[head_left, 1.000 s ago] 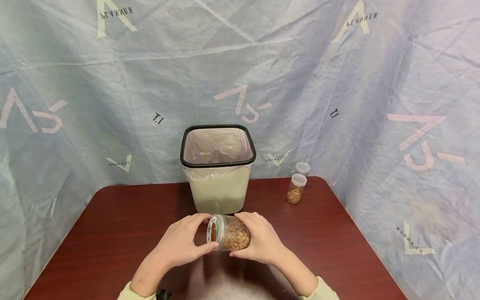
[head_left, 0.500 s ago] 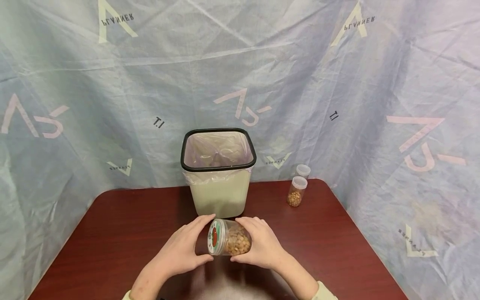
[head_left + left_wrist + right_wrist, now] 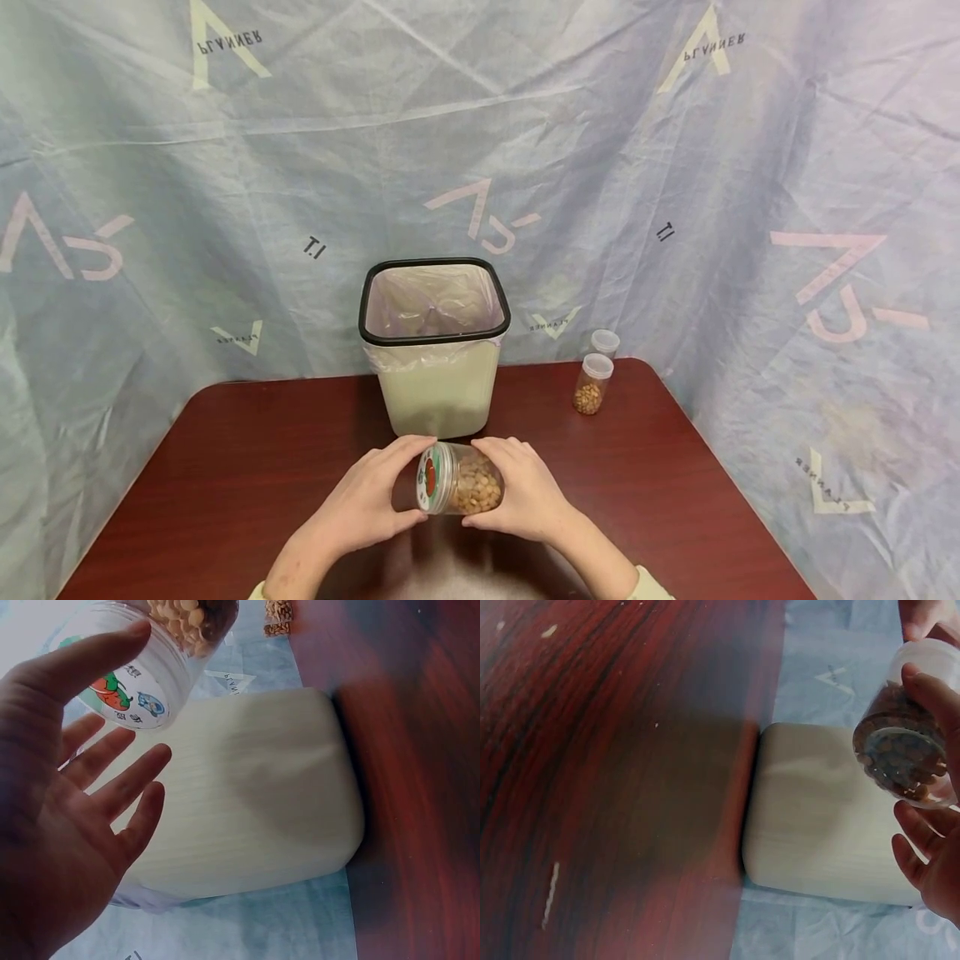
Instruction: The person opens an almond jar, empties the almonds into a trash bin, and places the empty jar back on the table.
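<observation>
Head view, right fingers (image 3: pixel 498 451) gripping 1 jar (image 3: pixel 474 482), left fingers (image 3: pixel 406 451) pinching its 1 lid (image 3: pixel 433 478), 2 upright jars (image 3: pixel 592 386), 1 bin (image 3: pixel 437 387)

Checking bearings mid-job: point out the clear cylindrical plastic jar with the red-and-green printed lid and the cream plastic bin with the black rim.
Clear jar with printed lid (image 3: pixel 477 485), head view: transparent side wall.
Cream bin with black rim (image 3: pixel 438 397), head view: front wall.

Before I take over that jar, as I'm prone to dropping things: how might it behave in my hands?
Laid on its side, the jar would probably roll, being cylindrical. It may be slippery, since it looks smooth. The small brown pieces inside look loose, so its balance could shift when tilted.
</observation>
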Tool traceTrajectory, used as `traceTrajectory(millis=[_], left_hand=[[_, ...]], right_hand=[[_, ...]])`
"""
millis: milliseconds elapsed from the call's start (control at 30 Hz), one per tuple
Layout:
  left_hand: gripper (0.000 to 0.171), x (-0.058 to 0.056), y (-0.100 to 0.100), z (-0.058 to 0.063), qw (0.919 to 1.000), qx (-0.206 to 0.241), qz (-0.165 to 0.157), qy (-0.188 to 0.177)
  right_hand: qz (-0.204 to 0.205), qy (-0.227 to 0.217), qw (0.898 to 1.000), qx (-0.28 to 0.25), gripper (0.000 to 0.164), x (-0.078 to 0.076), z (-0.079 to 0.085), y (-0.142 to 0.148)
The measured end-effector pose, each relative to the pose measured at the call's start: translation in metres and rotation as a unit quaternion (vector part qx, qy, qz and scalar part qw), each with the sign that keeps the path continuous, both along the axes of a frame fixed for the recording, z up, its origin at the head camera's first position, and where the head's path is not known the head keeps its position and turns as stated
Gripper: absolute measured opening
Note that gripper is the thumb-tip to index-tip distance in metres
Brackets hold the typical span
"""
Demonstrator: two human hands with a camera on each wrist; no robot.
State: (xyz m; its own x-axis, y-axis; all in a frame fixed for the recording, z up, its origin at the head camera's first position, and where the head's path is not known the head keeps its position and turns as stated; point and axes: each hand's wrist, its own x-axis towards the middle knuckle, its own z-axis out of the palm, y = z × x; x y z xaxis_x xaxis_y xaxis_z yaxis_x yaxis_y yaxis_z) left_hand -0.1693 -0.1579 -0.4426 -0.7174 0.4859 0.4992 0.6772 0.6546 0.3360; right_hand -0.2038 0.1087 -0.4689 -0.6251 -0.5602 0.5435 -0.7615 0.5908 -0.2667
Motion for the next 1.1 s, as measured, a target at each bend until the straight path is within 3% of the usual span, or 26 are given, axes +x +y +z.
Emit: traceTrajectory(millis=[133,267,500,700,800,1100], left_hand=[[0.093,0.0005,0.0,-0.0001,0.9997,0.004,0.007,-0.021],[0.086,0.0002,-0.0003,-0.0003,0.9986,-0.001,0.035,-0.041],[0.075,0.0016,0.0041,-0.0025,0.9953,-0.018,0.089,-0.034],[0.083,0.004,0.0034,-0.0029,0.9926,-0.027,0.109,-0.045],[0.094,0.0063,0.0002,-0.0038,0.9928,-0.027,0.103,-0.056],[0.111,0.004,-0.0049,-0.0045,0.9981,-0.022,0.027,-0.052]], right_hand=[[-0.003,-0.007,1.0,0.005,0.098,0.001,0.001,0.0007],[-0.003,-0.011,1.0,0.004,0.098,0.0018,0.0014,0.0004],[0.0,-0.019,1.0,0.0,0.098,0.0045,0.0003,0.0006],[-0.001,-0.024,1.0,-0.003,0.098,0.0049,-0.0017,0.0015],[0.0,-0.03,1.0,-0.003,0.098,0.0061,-0.0024,0.0017],[-0.001,-0.04,0.999,0.0,0.098,0.0069,-0.0032,0.0019]])
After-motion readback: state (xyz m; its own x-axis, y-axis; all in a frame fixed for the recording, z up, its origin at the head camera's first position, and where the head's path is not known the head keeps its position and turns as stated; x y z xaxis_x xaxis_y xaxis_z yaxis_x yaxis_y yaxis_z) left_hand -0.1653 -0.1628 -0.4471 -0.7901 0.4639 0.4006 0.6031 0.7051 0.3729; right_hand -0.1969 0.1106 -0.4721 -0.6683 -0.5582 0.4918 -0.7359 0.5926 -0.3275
